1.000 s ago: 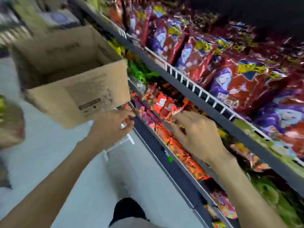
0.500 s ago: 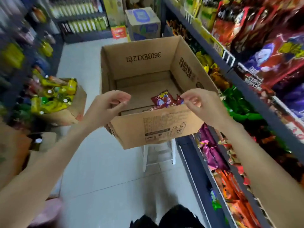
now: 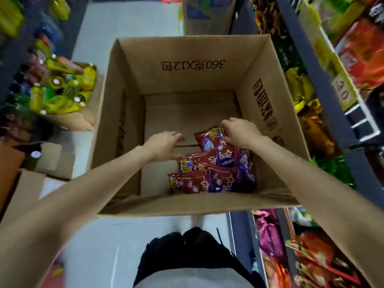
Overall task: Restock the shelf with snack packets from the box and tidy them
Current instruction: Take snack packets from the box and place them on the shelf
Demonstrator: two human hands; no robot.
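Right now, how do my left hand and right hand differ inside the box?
The left hand is open with fingers spread over the bare cardboard floor, holding nothing; the right hand has its fingers curled on the top red snack packet. The left sits beside the packets, the right on them. Both reach inside the cardboard box.

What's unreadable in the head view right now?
- Right hand: fingertips sit over the top packet; a real grip can't be confirmed.
- Packet count: the packets overlap, and the box near wall hides the lowest.
- Shelf goods: motion-blurred, cut by the right edge.
- Left hand: blurred fingers, contact unclear.
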